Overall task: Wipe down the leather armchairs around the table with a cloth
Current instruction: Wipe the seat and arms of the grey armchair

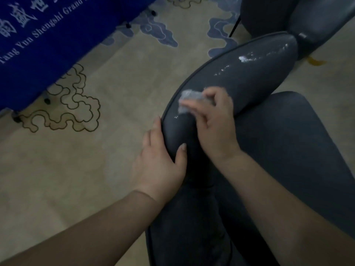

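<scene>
- Where my right hand [215, 120] sits on the curved arm of the dark grey leather armchair [249, 77], its fingers are bent over a small grey cloth [189, 100], pressing it against the leather near the piped outer edge; most of the cloth is hidden under the fingers, so I cannot tell its full shape.
- My left hand [161, 160] grips the near end of the same arm, thumb on top and fingers wrapped round the outer side, where they drop out of sight.
- Wet, shiny streaks and a white patch [243, 58] lie further along the arm, well beyond the cloth; I cannot tell whether the patch is foam or glare.
- The seat [288, 143] shows to the right, cut off at the frame edge.
- A 2nd dark chair [311, 18] stands at the top right, only partly in view.
- A blue table drape [48, 45] with white lettering fills the top left, its text cut off, over a patterned beige carpet [115, 77].
</scene>
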A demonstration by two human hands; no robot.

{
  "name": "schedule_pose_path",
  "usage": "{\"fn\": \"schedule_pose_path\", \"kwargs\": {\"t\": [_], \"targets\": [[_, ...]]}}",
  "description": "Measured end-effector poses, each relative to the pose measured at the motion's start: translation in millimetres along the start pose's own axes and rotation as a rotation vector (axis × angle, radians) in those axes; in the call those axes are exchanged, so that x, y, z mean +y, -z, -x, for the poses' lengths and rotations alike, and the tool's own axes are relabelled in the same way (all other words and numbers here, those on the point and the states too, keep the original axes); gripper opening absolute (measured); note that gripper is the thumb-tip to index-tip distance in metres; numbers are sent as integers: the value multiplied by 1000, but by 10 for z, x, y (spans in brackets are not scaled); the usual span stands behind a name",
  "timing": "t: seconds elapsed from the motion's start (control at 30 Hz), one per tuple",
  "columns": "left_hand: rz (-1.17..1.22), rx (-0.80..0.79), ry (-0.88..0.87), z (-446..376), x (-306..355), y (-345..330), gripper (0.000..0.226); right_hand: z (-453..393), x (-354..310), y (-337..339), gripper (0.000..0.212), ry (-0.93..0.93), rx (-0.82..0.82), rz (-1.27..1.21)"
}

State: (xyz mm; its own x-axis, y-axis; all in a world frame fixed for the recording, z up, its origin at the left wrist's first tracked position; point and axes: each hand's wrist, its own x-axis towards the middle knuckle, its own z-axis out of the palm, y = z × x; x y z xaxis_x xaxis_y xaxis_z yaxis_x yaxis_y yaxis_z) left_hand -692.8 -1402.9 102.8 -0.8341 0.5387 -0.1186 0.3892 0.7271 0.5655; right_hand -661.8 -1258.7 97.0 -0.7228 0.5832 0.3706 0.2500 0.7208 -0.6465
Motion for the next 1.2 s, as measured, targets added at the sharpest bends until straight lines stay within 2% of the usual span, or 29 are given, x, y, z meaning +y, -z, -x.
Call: {"fn": "schedule_pose_path", "kwargs": {"t": [0.07, 0.17, 0.27, 0.33, 0.5, 0.67, 0.73, 0.87, 0.93, 1.03, 1.07, 1.2], "targets": [[12, -10, 2, 0, -7, 4, 85, 142, -73, 33, 26, 73, -89, -44], [7, -17, 9, 9, 2, 7, 88, -99, -13, 84, 25, 151, -185, -15], [-26, -14, 15, 22, 15, 26, 86, -445, 70, 45, 22, 43, -145, 48], [-36, -20, 17, 18, 27, 36, 83, -390, 27, -1, 23, 39, -152, 59], [-12, -30, 18, 16, 68, 61, 78, -207, 6, 63, 27, 294, -322, 8], [-46, -32, 28, 26, 85, 60, 84, -452, 255, 106, 22, -9, -78, 32], [-45, -38, 32, 30, 96, 68, 84, -268, 155, 49, 25, 30, -65, 27], [-43, -41, 34, 33, 107, 72, 84, -151, 111, 62, 29, 229, -179, 7], [-40, -41, 33, 36, 95, 65, 84, -348, 293, 95, 27, 169, -127, 62], [-20, -37, 28, 37, 72, 68, 83, -545, 465, 123, 25, -91, 2, 68], [-18, -38, 25, 35, 64, 67, 82, -523, 461, 105, 27, -127, 24, 57], [-12, -63, 19, 1, 61, 51, 85, -338, 385, 64, 28, -69, -12, 21]]}}
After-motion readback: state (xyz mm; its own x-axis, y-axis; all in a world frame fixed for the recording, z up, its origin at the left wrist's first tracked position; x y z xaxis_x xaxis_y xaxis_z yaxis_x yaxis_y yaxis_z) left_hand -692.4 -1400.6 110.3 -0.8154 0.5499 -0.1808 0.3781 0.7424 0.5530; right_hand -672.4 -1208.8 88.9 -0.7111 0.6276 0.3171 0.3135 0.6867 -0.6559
